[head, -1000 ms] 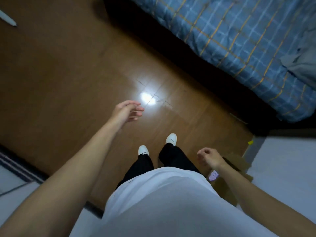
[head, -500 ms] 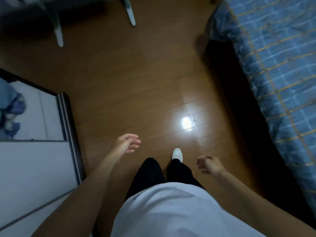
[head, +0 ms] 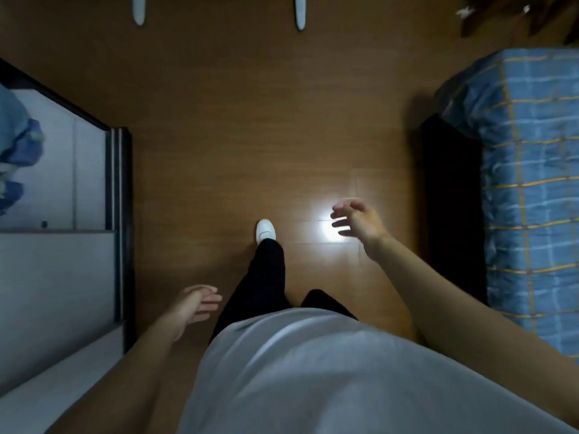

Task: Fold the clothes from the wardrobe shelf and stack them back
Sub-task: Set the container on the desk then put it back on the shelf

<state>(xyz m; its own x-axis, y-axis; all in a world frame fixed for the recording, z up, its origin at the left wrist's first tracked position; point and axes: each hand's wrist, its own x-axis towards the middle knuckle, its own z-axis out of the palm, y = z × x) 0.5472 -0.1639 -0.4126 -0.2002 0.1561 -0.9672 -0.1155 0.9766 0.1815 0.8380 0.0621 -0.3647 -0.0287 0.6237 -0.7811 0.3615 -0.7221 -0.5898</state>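
Nearest the camera, a pale shirt (head: pixel 313 371) fills the lower centre of the head view. The left hand (head: pixel 195 303) hangs beside the left hip over the floor (head: pixel 235 120). Its fingers are straight and relaxed, and it holds nothing. Black trousers (head: pixel 266 277) extend forward from under the shirt, ending in one white shoe (head: pixel 265 230) planted on the wooden boards.

The right hand (head: pixel 360 222) is raised further forward, over a bright glare spot (head: pixel 326 233) on the floor. Its fingers are loosely spread, and it grasps nothing.

The wardrobe (head: pixel 120 214) stands at the left edge, with a dark frame and pale panels. Blue clothes (head: pixel 18 139) lie inside it at the far left, well apart from the left hand and touched by neither hand.

A bed (head: pixel 532 183) with a blue checked cover runs along the right side. Two white legs (head: pixel 299 10) of blurred furniture stand at the top edge.
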